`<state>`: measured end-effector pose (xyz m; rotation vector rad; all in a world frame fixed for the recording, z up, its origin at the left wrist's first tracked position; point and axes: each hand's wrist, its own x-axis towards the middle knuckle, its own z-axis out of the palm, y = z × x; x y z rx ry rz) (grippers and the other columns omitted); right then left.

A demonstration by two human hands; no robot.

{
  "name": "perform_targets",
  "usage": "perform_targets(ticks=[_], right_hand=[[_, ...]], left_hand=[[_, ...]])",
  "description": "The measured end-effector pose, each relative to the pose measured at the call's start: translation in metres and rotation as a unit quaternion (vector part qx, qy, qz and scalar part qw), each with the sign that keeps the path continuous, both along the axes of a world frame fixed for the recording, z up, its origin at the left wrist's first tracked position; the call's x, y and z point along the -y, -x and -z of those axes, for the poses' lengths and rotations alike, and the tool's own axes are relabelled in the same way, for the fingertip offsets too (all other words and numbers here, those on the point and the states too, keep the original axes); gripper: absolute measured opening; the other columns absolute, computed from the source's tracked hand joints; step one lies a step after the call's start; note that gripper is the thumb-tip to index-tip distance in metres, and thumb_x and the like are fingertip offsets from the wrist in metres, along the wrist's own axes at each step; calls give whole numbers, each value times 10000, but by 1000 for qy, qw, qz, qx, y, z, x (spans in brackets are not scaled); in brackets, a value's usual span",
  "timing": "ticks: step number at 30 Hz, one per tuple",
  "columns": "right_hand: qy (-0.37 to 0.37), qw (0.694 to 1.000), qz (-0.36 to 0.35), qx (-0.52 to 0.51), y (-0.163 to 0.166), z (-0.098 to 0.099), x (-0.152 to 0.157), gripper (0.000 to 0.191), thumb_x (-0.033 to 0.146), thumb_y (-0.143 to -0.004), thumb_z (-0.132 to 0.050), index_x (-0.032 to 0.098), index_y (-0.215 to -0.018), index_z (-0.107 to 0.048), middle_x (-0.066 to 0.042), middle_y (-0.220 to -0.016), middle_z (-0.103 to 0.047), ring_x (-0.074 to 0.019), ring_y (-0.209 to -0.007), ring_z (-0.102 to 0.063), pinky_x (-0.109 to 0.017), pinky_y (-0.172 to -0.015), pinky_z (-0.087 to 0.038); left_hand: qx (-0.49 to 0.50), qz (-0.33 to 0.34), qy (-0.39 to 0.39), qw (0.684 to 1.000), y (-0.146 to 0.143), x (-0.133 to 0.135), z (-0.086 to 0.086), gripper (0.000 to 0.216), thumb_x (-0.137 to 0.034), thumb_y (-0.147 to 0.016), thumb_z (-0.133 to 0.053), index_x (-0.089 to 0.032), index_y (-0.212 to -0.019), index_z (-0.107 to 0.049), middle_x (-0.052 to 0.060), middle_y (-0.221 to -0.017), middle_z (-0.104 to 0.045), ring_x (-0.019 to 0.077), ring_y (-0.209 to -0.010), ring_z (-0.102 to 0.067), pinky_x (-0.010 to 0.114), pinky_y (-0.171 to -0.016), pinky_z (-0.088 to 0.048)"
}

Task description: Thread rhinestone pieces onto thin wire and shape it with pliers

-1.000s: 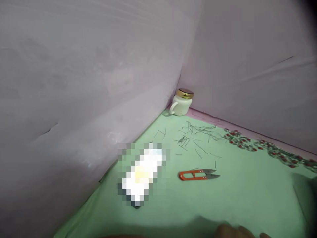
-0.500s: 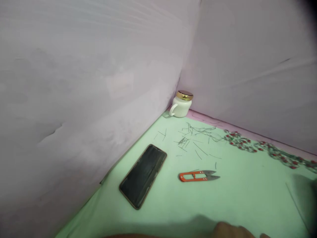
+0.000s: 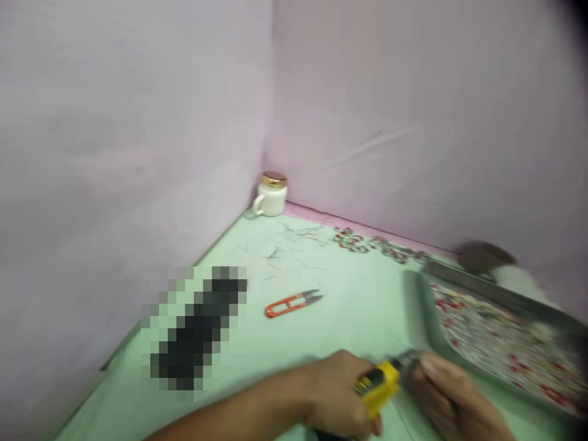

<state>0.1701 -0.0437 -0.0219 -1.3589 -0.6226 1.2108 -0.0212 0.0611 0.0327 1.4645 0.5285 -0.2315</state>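
At the near edge of the worktop (image 3: 349,324), my left hand (image 3: 337,392) is closed round the yellow-handled tool (image 3: 379,384). The fingers are wrapped tight on the grip, so the metal nose projects to the right. My right hand (image 3: 452,398) meets that nose with its fingers curled. Motion blur prevents me from telling whether they pinch anything or merely rest there. Both hands work low and close together, which in my judgement keeps the tool steady.

The metal tray (image 3: 505,296) lies along the right edge, just beside my right hand. The loose beads (image 3: 496,334) in it are thus within short reach. Orange thread snips (image 3: 294,302) lie flat mid-worktop, apart from both hands. A phone (image 3: 195,331) lies near the left edge. Wire offcuts (image 3: 287,251) and bead strands (image 3: 362,241) are scattered toward the far edge. A white jar (image 3: 272,195), lidded in gold, stands in the far corner, out of the working area.
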Motion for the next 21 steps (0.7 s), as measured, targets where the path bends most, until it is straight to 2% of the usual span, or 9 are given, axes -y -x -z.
perform_targets(ticks=[2, 3, 7, 10, 12, 15, 17, 19, 21], right_hand=[[3, 999, -14, -49, 6, -5, -3, 305, 412, -699, -602, 132, -604, -524, 91, -379, -260, -18, -309, -196, -149, -293, -142], [-13, 998, -12, -57, 9, -8, -6, 311, 421, -686, -605, 131, -606, -526, 99, -370, -243, -13, -309, -165, -147, -294, -110], [-30, 999, 24, -11, 20, -13, -15, 329, 448, -668, -579, 138, -586, -508, 105, -339, -258, -16, -294, -147, -155, -290, -97], [-35, 997, 48, 51, 24, -14, -14, 295, 415, -702, -516, 144, -584, -502, 104, -330, -270, -24, -281, -169, -158, -293, -117], [-27, 995, 52, 85, 25, -14, -13, 267, 377, -703, -487, 147, -570, -496, 103, -327, -272, -29, -277, -181, -160, -295, -125], [7, 993, 20, 112, 22, -19, -16, 235, 348, -689, -455, 148, -576, -507, 101, -333, -277, -37, -272, -184, -168, -288, -146], [39, 988, -32, 146, 16, -27, -16, 255, 355, -693, -430, 143, -594, -532, 86, -351, -316, -50, -275, -229, -178, -289, -194], [66, 965, -97, 234, 7, -38, -11, 289, 361, -705, -421, 135, -598, -565, 48, -388, -402, -78, -316, -347, -197, -333, -295], [66, 908, -145, 388, -2, -51, 2, 274, 351, -706, -457, 139, -622, -609, -17, -488, -540, -138, -478, -516, -234, -476, -417]], left_hand=[[21, -26, 80, 996, -1, 3, 3, 233, -64, -452, -462, -174, -657, -460, -42, -564, -487, 92, -406, -465, 222, -381, -411], [30, -35, 64, 997, -2, 5, 4, 250, -57, -451, -456, -179, -670, -454, -49, -563, -484, 87, -400, -455, 217, -381, -404], [31, -54, -170, 983, -4, 19, -1, 218, -60, -539, -439, -189, -711, -474, -45, -569, -465, 101, -489, -449, 187, -413, -345], [3, -56, -325, 944, -7, 34, -7, 369, -35, -588, -419, -204, -904, -509, -5, -692, -547, 148, -631, -516, 223, -554, -408], [-61, -47, -420, 904, -10, 42, -9, 552, -24, -587, -429, -202, -1109, -445, 51, -848, -584, 210, -750, -549, 294, -666, -429], [-147, -21, -512, 846, -14, 49, -9, 718, -22, -588, -430, -162, -1278, -291, 126, -1005, -557, 288, -827, -554, 400, -719, -428], [-167, -3, -534, 829, -16, 51, -10, 754, -18, -577, -426, -147, -1301, -261, 140, -1028, -546, 301, -825, -557, 427, -716, -433], [-169, 4, -550, 818, -16, 52, -11, 770, -32, -556, -446, -140, -1298, -270, 143, -1018, -546, 302, -813, -562, 433, -705, -441], [-163, 8, -565, 809, -17, 52, -13, 775, -73, -531, -487, -118, -1280, -294, 152, -992, -552, 303, -783, -568, 430, -682, -452]])
